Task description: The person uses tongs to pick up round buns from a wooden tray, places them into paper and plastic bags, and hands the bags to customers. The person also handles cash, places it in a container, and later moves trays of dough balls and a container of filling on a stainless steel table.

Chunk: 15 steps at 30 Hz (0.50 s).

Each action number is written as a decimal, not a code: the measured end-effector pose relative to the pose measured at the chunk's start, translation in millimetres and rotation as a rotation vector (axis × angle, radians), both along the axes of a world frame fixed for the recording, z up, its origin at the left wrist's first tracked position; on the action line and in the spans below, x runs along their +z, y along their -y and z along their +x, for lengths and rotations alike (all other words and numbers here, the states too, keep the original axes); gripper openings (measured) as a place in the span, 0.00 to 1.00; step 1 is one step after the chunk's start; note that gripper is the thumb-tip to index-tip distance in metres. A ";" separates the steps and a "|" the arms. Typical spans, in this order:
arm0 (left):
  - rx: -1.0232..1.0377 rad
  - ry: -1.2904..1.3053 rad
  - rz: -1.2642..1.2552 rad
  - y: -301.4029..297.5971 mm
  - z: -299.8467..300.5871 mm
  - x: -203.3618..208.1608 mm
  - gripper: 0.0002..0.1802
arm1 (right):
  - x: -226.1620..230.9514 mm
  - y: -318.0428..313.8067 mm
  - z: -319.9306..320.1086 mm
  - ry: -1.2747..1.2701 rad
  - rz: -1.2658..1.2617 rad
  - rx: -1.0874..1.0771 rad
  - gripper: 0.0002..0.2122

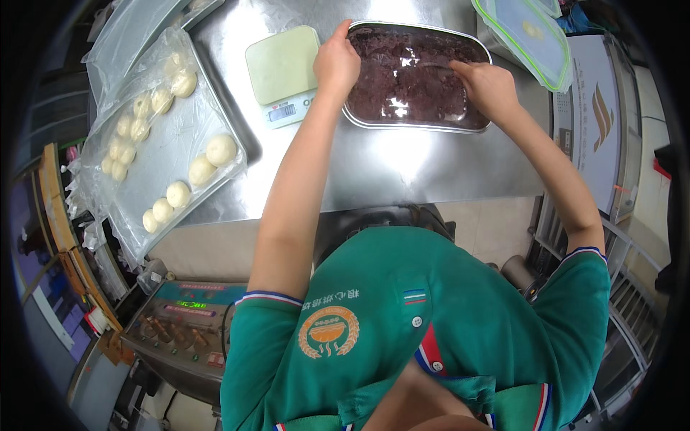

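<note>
A shallow rectangular metal pan (pixel 417 128) with rounded corners lies on the steel table, filled with dark purple-red paste (pixel 381 79) that shines wet in places. At its upper left corner, my left hand (pixel 336 65) is closed on the rim. Over the right half of the paste, my right hand (pixel 489 87) is closed around a thin utensil (pixel 433 65). Only a narrow strip of it shows against the paste, so its kind is unclear. Just left of my left hand sits a pale kitchen scale (pixel 282 68) with nothing on its plate.
On the left, a large metal tray (pixel 190 118) holds several pale dough balls (pixel 221 149) partly under clear plastic. A container with a green-edged lid (pixel 528 32) stands at the upper right. The steel table's (pixel 431 172) near edge lies before my body; a control panel (pixel 180 316) is lower left.
</note>
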<state>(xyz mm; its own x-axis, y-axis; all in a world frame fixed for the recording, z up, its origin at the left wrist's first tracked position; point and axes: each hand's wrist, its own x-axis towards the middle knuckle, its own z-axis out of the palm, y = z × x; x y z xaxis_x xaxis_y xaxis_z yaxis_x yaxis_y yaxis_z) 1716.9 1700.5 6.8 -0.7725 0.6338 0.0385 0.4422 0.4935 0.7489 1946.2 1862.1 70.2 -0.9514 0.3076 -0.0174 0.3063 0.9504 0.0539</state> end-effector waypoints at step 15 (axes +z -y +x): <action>0.008 0.046 0.006 0.8 -1.3 4.3 0.22 | 36.7 6.3 -39.2 0.435 0.056 -0.253 0.12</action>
